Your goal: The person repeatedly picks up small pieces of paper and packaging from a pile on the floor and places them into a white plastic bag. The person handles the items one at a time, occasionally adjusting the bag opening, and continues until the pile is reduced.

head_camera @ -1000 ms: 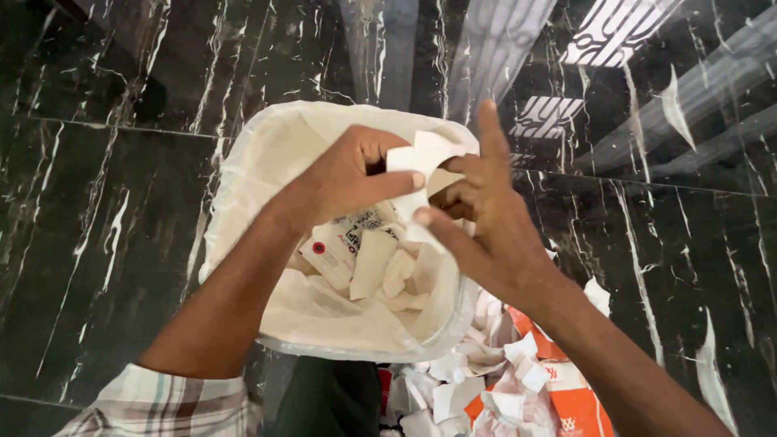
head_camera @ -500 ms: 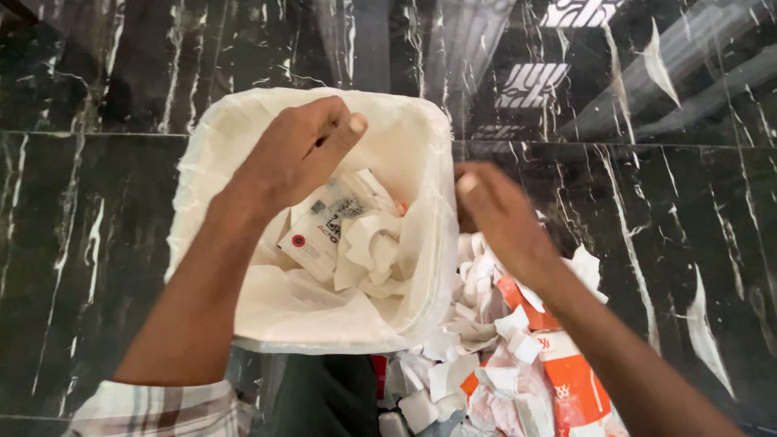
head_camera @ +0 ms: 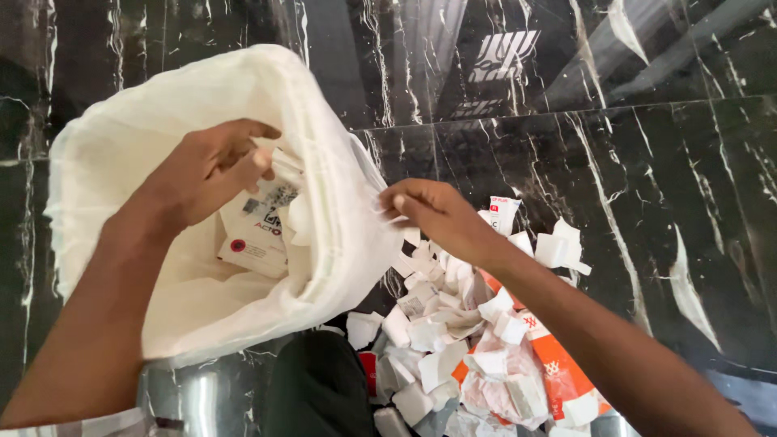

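Nearest to me I see the pile of torn paper pieces [head_camera: 453,356] on the floor, white scraps mixed with orange and white carton pieces [head_camera: 558,372]. I judge these scraps very light and soft; they bend easily and can slip away when I pinch only one, so it is better to gather several together in a loose fist, from the top of the heap.

My right hand [head_camera: 433,217] is just above the far edge of this pile. Its fingers are closed narrow, and they seem to pinch the rim of the white bag liner [head_camera: 340,235], or maybe a small scrap beside it; I cannot tell which exactly.

My left hand [head_camera: 206,174] is inside the mouth of the liner, fingers curled narrow around a white piece of paper [head_camera: 279,166]. Below it, inside, lie a flattened printed box [head_camera: 255,231] and more white scraps.

The liner itself looks thin and limp. I think it can tear or collapse if I pull hard, so the rim is the good place to hold it.

Farther, there is the black marble floor [head_camera: 615,146] with white veins, which looks smooth and slippery.
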